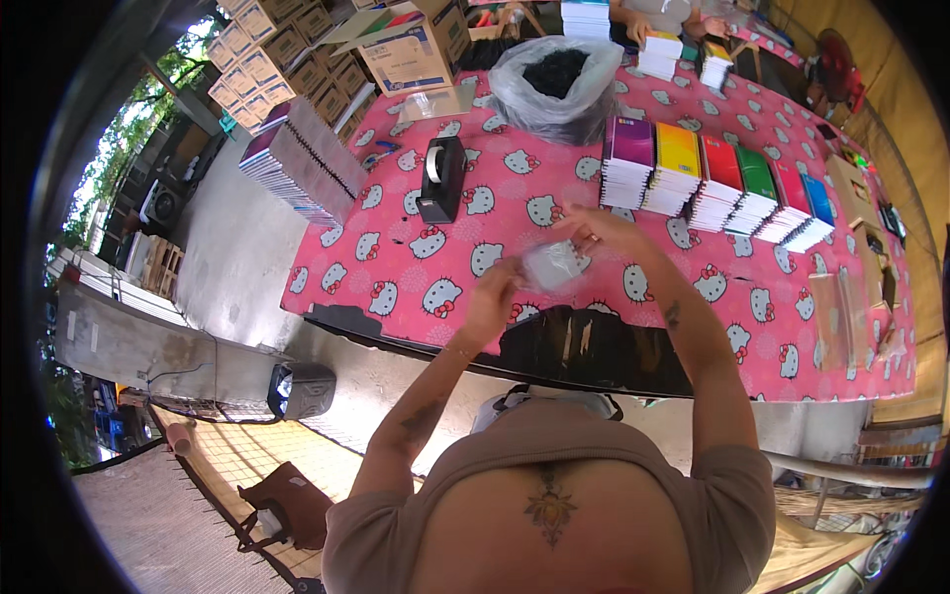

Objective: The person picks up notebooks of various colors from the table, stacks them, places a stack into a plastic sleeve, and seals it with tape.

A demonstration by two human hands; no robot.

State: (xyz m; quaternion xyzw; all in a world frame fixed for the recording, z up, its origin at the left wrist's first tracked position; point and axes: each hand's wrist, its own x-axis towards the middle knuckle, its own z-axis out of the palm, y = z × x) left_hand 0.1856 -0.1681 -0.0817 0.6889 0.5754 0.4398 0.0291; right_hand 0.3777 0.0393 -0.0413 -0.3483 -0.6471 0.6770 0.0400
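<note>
left hand (492, 300): grasping pack (554, 268)
right hand (608, 231): at pack, can't tell grip
pack: blurred, by table's (411, 273) near edge

1. The left hand (494, 295) holds a clear plastic packet (554, 267) (blurred, contents unclear).
2. The right hand (606, 231) is at the packet's right side.
3. A black tape dispenser (441, 188) stands on the pink tablecloth (401, 322).
4. Spiral notebook stacks (676, 178) form a row to the right.

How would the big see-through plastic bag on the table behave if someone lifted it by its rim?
The plastic bag would probably flop and fold, since its rim looks thin and crumpled. Its black contents might spill if tipped, because the mouth gapes open.
</note>
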